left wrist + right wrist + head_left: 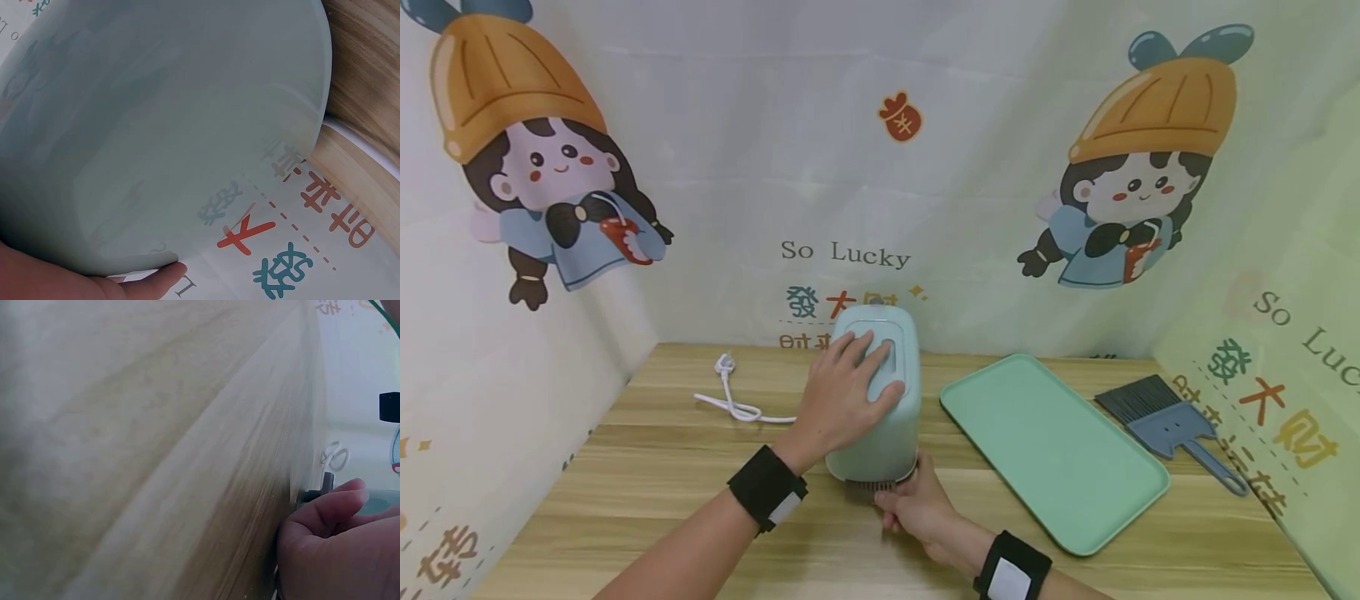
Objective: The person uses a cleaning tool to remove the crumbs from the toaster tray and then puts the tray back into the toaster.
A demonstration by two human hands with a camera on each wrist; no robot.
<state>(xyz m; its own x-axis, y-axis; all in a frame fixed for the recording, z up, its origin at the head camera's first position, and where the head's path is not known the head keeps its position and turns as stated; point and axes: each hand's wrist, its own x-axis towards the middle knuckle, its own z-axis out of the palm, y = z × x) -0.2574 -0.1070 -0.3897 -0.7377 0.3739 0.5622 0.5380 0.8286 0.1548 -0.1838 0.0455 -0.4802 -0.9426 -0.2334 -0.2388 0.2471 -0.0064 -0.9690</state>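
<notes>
Left hand (846,396) on top of a pale green appliance (883,442), right hand (928,500) at its near lower edge.
Head view: left fingers spread, arm angled forward; right fingers bent beside a dark slotted piece (868,490), mid-table. Left wrist view: one digit lies along the appliance. Right wrist view: fingers curl near a dark part (327,482); whether they pinch it, I cannot tell.

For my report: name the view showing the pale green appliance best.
Head view: nearly the whole pale green appliance shows, though the left hand covers part. Left wrist: only a cropped, close surface. Right wrist: at most a sliver beyond the right hand.
</notes>
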